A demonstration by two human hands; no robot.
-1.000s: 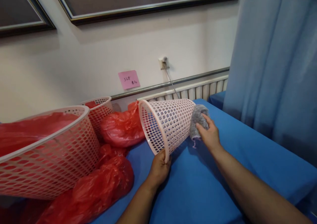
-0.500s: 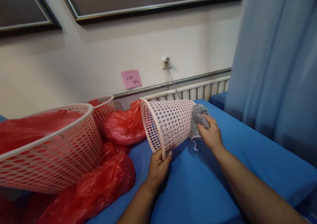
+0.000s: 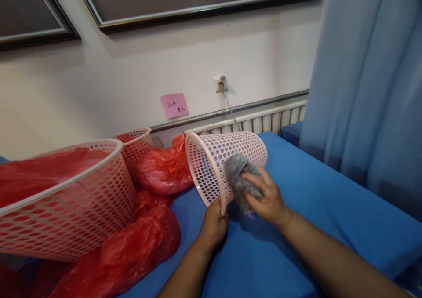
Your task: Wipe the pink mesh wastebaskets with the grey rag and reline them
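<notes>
A pink perforated plastic basket (image 3: 217, 159) lies on its side on the blue table (image 3: 296, 210), its open mouth turned toward the left. My left hand (image 3: 214, 225) is closed on the lower rim of that mouth. My right hand (image 3: 267, 197) grips a grey fuzzy cloth (image 3: 239, 177) and presses it against the basket's outer side wall, close to the rim.
A large pink basket (image 3: 69, 201) lined with red plastic tilts at the left, a smaller one (image 3: 133, 146) stands behind it. Loose red plastic bags (image 3: 138, 245) lie between them. Blue curtain (image 3: 369, 82) hangs at the right. A radiator and a wall socket with a cord sit along the wall.
My right hand has slid the grey cloth from the basket's base end along the side wall toward the rim. The left hand keeps its hold on the rim.
</notes>
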